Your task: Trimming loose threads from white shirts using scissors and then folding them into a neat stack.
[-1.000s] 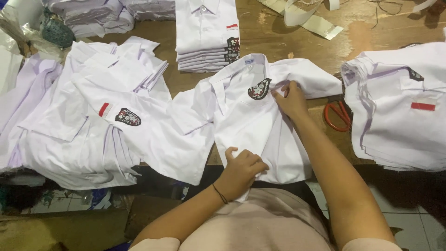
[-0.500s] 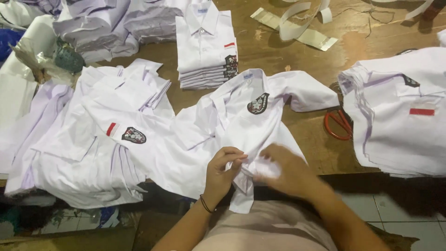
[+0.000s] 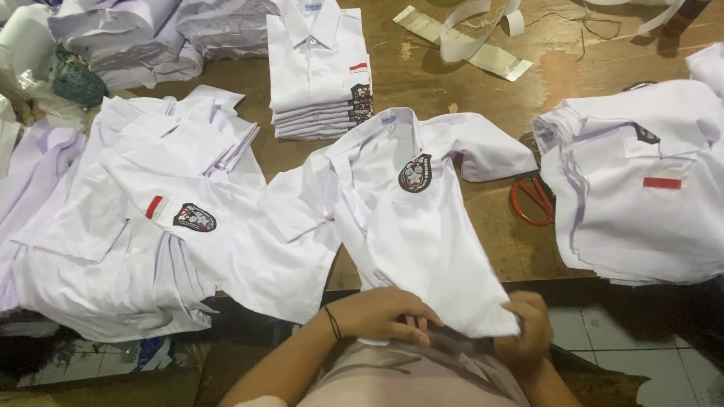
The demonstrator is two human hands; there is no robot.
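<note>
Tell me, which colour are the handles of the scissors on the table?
The scissors have orange-red handles, seen in the head view, lying on the wooden table.

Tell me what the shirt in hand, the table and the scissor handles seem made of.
White shirt: thin woven cloth, matte, creasing softly, probably cotton blend. Table: brown wood, worn and stained, grain showing. Scissors: red handles, smooth and slightly glossy, likely plastic; blades hidden.

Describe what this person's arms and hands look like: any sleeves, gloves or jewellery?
Both hands are bare, no gloves. The left hand has a thin dark band around its wrist. The right hand shows no ring or band that I can see. The forearms are uncovered; a pale sleeve edge shows only near the left elbow.
</note>
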